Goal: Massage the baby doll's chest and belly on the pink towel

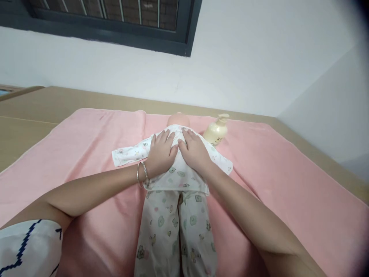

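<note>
A baby doll [176, 120] in a white patterned top [184, 179] and matching trousers [161, 231] lies on a pink blanket, its head away from me. Only the rounded part of the head shows, so I cannot tell which way it faces. Flat on the left side of the upper body rests my left hand [162, 153], fingers spread, a silver bangle at the wrist. My right hand [195, 153] lies flat on the other side, its thumb close to the left thumb. To the right of the doll's shoulder stands a cream pump bottle [215, 132].
The pink blanket [288, 181] covers much of a wooden surface [25, 132], whose bare edge runs along the white wall [236, 69]. A dark-framed barred window [115, 19] is set in that wall. On the right, another wall meets the corner.
</note>
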A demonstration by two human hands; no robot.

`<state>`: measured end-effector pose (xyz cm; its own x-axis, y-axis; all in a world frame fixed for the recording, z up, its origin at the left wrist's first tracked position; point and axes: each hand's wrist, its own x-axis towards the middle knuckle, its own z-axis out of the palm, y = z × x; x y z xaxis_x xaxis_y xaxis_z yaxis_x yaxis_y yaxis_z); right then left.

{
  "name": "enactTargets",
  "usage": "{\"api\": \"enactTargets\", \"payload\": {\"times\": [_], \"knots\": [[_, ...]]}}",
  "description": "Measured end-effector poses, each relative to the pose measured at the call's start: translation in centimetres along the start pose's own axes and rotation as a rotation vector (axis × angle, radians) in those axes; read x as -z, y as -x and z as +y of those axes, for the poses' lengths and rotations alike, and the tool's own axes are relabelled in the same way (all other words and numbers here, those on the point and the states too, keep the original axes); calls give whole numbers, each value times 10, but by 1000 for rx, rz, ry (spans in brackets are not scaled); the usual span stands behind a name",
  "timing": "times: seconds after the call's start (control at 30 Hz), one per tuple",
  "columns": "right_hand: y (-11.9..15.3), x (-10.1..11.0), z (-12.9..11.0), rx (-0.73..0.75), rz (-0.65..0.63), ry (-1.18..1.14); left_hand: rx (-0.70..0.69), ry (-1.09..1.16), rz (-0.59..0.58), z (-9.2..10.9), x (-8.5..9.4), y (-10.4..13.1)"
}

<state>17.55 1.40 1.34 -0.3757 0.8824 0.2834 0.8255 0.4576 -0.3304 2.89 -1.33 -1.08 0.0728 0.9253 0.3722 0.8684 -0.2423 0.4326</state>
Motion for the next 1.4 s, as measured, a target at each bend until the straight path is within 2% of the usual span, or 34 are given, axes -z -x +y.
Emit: {"api": "enactTargets", "payload": {"times": [0.1,0.2,0.43,0.5,0.6,0.7,0.8,0.93,1.0,1.13,1.23,1.4], "knots": [[19,-2,-20,132,-14,103,10,46,-44,-3,0,-4],[26,-2,-26,208,5,87,15,68,-55,-5,2,-8],[-6,4,14,148,-2,-290,-14,30,-71,14,5,14],[-8,3,16,112,38,-248,-6,28,-90,15,7,14],[4,-1,1,74,45,-67,48,83,-133,7,10,0],[18,-1,-17,143,11,24,93,138,-151,-5,10,-15],[16,1,-13,157,-8,-23,69,103,-98,-6,8,-13],[-2,1,12,39,12,-118,-110,4,-38,6,5,7],[-4,0,14,25,22,-106,-160,31,-44,8,6,9],[13,4,-7,22,43,15,-47,115,-58,-3,7,-10],[21,8,-18,81,44,26,27,124,-2,-13,1,-22],[4,7,7,67,65,-242,24,163,74,-14,-7,-18]]}}
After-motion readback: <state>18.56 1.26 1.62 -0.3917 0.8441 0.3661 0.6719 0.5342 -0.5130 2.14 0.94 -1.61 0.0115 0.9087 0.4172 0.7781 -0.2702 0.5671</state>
